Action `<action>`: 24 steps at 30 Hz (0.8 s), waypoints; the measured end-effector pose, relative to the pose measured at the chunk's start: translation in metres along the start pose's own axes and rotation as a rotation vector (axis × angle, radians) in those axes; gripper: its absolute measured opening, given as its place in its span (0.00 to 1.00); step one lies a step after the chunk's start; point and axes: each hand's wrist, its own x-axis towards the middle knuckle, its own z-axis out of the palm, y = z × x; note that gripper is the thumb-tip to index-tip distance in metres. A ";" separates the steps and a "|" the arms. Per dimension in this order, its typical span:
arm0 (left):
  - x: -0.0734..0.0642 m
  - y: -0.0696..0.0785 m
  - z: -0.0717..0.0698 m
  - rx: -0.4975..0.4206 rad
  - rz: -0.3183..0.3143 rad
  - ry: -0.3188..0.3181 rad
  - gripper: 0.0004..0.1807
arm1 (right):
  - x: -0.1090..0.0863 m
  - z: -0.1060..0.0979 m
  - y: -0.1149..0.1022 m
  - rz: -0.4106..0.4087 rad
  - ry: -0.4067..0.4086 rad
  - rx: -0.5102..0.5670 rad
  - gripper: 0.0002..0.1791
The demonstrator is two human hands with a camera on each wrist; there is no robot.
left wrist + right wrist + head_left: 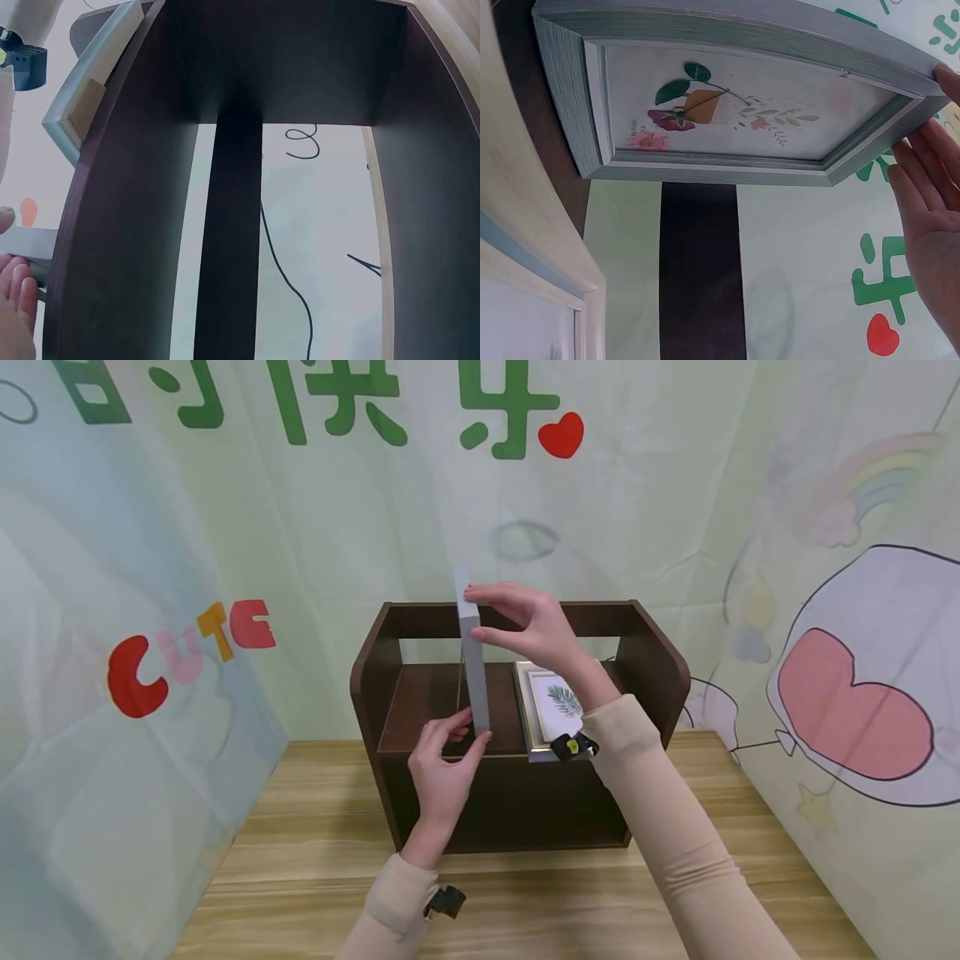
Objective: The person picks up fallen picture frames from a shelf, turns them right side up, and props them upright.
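A grey picture frame (476, 677) stands on edge over the dark brown shelf unit (420, 702), seen nearly side-on from the head. Its flower picture shows in the right wrist view, inside a grey border (705, 171). My right hand (528, 618) grips the upper end, thumb on one side and fingers on the other. Down at the lower near corner, my left hand (442, 772) pinches the frame between thumb and fingers. To the right, a second picture frame (534, 714) with a leaf print lies on the shelf, partly hidden by my right forearm.
The shelf unit has raised side panels (660, 677) and a back rail (555, 614). It stands on a wood-grain table (315, 860). Printed cloth (337, 527) hangs behind and at both sides. A thin dark cord (289, 281) shows in the left wrist view.
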 end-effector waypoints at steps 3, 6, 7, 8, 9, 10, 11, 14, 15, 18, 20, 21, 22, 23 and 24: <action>0.000 0.002 0.000 -0.003 -0.023 -0.018 0.19 | -0.001 -0.001 0.001 -0.004 0.002 0.020 0.24; -0.001 0.003 0.000 -0.005 -0.035 -0.027 0.20 | -0.001 -0.002 0.002 -0.007 -0.001 0.028 0.24; -0.001 0.003 0.000 -0.007 -0.039 -0.030 0.20 | 0.000 -0.002 0.003 -0.009 -0.003 0.032 0.24; -0.001 0.003 0.001 -0.008 -0.044 -0.032 0.20 | 0.000 -0.002 0.003 -0.010 -0.007 0.034 0.24; -0.002 0.003 0.001 -0.009 -0.043 -0.033 0.20 | 0.000 -0.002 0.003 -0.012 -0.010 0.036 0.24; -0.002 0.003 0.001 -0.012 -0.046 -0.033 0.20 | 0.001 -0.002 0.004 -0.013 -0.013 0.037 0.24; -0.002 0.003 0.001 -0.013 -0.047 -0.032 0.20 | 0.001 -0.002 0.004 -0.015 -0.016 0.037 0.24; -0.003 0.003 0.001 -0.017 -0.046 -0.030 0.20 | 0.002 -0.001 0.005 -0.018 -0.021 0.036 0.24; -0.003 0.003 0.001 -0.017 -0.045 -0.029 0.20 | 0.002 -0.001 0.005 -0.018 -0.021 0.039 0.24; -0.003 0.002 0.001 -0.015 -0.037 -0.033 0.20 | 0.001 -0.001 0.005 -0.017 -0.014 0.044 0.24; -0.003 0.002 0.001 -0.015 -0.030 -0.037 0.20 | 0.001 -0.001 0.006 -0.017 -0.008 0.048 0.24; -0.002 0.002 0.001 -0.017 -0.024 -0.035 0.20 | 0.001 -0.001 0.006 -0.018 -0.005 0.049 0.24; -0.002 0.002 0.000 -0.019 -0.017 -0.030 0.20 | 0.000 -0.001 0.006 -0.020 -0.005 0.045 0.24; -0.001 0.002 0.000 -0.016 -0.011 -0.023 0.19 | 0.000 -0.001 0.006 -0.022 -0.005 0.041 0.24; -0.001 0.002 0.000 -0.012 -0.004 -0.012 0.19 | 0.000 -0.002 0.006 -0.025 -0.006 0.039 0.24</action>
